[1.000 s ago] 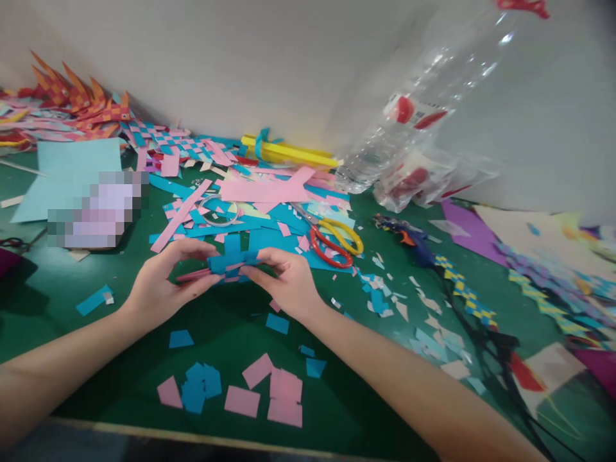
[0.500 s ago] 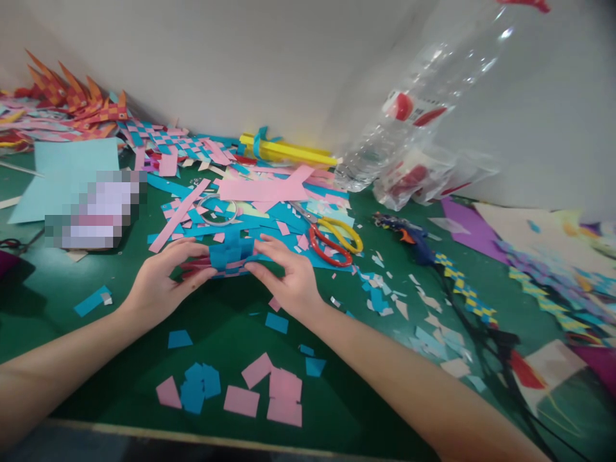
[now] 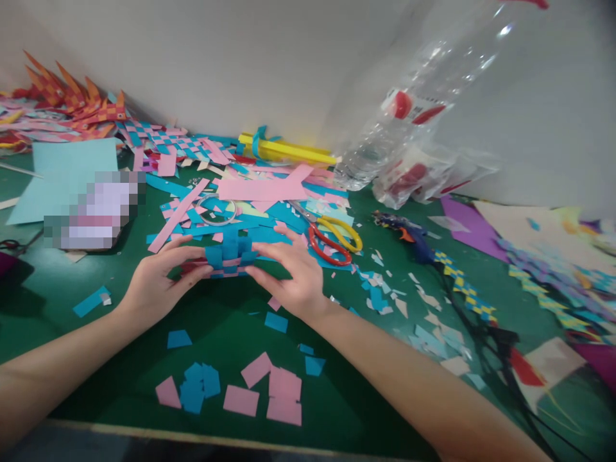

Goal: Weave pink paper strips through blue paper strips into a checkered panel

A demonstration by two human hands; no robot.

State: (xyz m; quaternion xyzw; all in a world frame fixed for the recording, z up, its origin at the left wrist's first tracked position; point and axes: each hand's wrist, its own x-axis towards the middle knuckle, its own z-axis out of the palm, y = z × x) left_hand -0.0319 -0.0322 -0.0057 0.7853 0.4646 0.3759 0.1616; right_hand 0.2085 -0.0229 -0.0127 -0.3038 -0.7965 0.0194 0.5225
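Note:
A small woven piece of blue and pink paper strips [image 3: 229, 258] is held between both hands over the green table [image 3: 231, 333]. My left hand [image 3: 156, 282] pinches its left side with thumb and fingers closed. From the right, my right hand [image 3: 291, 273] grips the other side, fingers curled on top of it. Red-and-yellow scissors [image 3: 332, 240] lie just right of my right hand. A metal ring [image 3: 217, 210] rests on the paper pile behind the piece.
Cut pink and blue squares [image 3: 240, 388] lie near the table's front edge. Loose strips and woven mats pile up at the back. A clear plastic bottle [image 3: 423, 96] leans at the wall. A glue gun [image 3: 409, 234] and its cord lie at right.
Both hands have shifted slightly away from me with the woven piece, and it has turned a little between the fingers. Everything else stays where it was.

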